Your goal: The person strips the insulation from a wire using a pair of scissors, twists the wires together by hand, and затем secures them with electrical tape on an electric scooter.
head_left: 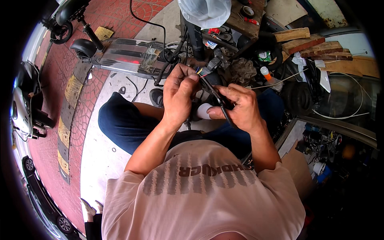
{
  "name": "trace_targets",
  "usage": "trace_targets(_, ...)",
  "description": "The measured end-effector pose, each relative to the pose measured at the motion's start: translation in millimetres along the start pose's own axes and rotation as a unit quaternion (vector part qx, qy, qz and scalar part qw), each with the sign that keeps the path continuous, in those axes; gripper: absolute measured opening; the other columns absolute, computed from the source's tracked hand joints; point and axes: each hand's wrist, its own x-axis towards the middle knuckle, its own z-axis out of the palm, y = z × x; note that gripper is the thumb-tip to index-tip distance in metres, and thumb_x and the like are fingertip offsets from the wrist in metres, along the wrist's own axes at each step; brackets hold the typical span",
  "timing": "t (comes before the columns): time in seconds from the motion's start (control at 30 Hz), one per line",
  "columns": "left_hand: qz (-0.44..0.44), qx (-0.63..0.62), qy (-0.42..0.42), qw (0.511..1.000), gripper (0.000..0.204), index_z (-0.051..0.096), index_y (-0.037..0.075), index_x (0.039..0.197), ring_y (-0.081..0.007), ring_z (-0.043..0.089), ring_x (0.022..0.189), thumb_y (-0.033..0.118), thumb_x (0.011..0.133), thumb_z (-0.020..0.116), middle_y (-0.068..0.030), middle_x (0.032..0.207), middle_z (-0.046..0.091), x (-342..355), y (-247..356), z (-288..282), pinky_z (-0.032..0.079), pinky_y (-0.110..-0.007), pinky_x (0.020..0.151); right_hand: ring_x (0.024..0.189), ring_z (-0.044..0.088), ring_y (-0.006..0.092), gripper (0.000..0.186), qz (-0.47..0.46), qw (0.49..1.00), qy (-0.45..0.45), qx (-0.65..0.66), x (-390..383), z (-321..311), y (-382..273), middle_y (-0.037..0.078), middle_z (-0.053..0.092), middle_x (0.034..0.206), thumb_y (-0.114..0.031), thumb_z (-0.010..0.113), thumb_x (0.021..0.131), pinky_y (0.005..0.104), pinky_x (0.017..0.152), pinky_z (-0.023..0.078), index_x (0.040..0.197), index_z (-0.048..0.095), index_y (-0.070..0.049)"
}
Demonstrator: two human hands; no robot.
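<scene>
My left hand (180, 93) is closed, thumb against the bent forefinger, at a bundle of thin coloured wires (199, 72). Blue, yellow and red strands show beside its fingertips. Just beyond them is a dark grey, blocky part that looks like a connector (214, 64). In my right hand (239, 105), pinched between thumb and fingers, is a slim black cable-like length (222, 105). It slants from the wires down toward my lap. Whether it is one piece or two side by side I cannot tell. Both hands are above my bent legs.
An electric scooter (120, 54) lies ahead on the left. A white plastic bag (206, 13) hangs by a wooden workbench (252, 28). On the right are wood pieces (308, 46), an orange bottle (265, 73), tyres (298, 98) and a case of small parts (320, 148).
</scene>
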Motion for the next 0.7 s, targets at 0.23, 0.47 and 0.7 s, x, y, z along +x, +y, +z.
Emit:
trace_targets(0.23,0.014,-0.023,-0.034,0.999,0.011,0.056,0.003,0.097,-0.0026,0.042,0.064,0.012,0.099,0.060,0.0038,0.076,0.053,0.1,2.6,-5.6,0.033,-0.020,0.055,0.069,0.067,0.0238,0.058,-0.029,0.999,0.010,-0.010,-0.2,-1.9,0.2,0.009,0.067,0.085,-0.029,0.095,0.068,0.0359,0.061,0.054,0.116,0.074,-0.003)
trace_targets(0.47,0.020,0.011,-0.029,0.999,0.011,0.053,0.003,0.099,-0.0055,0.037,0.059,0.012,0.099,0.058,0.0024,0.073,0.047,1.0,3.2,-4.2,0.028,-0.022,0.053,0.069,0.066,0.0230,0.060,-0.032,0.999,0.007,-0.003,0.6,-2.7,0.4,0.010,0.067,0.085,-0.028,0.095,0.068,0.0352,0.060,0.053,0.118,0.074,-0.002)
trace_targets(0.7,0.020,0.002,-0.037,0.999,0.013,0.054,0.003,0.099,-0.0034,0.042,0.065,0.013,0.099,0.064,0.0030,0.077,0.053,-0.6,1.9,-3.7,0.033,-0.021,0.057,0.067,0.065,0.0238,0.060,-0.037,0.999,0.011,0.013,-0.4,0.8,4.3,0.010,0.066,0.082,-0.027,0.096,0.067,0.0354,0.060,0.053,0.115,0.073,0.001)
